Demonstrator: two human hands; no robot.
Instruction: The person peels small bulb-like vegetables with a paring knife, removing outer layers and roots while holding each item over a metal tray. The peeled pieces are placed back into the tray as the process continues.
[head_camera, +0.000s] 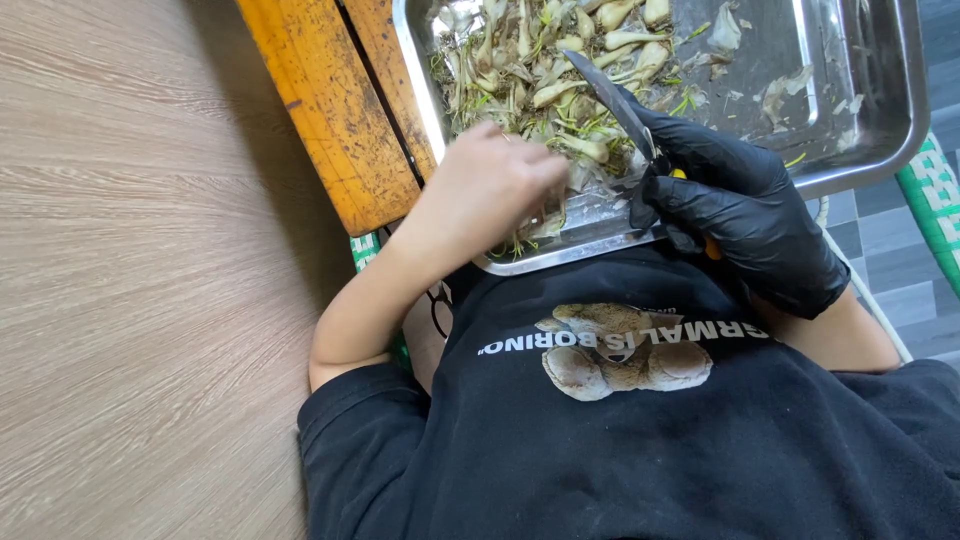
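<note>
My right hand (740, 215), in a black glove, grips a small knife (615, 100) with its dark blade pointing up and away over a steel tray (870, 130). My bare left hand (495, 185) is closed over pale peeled stalks at the tray's near edge; what its fingers hold is hidden. A heap of whitish bulbs and green-tinged trimmings (545, 70) fills the tray's left half. The two hands are close together, nearly touching at the near rim.
The tray rests on a worn orange wooden bench (330, 110). Pale wood-grain floor (130, 280) lies to the left, grey tiles (890, 240) to the right. A green and white woven edge (935, 195) shows at far right. My black printed shirt fills the bottom.
</note>
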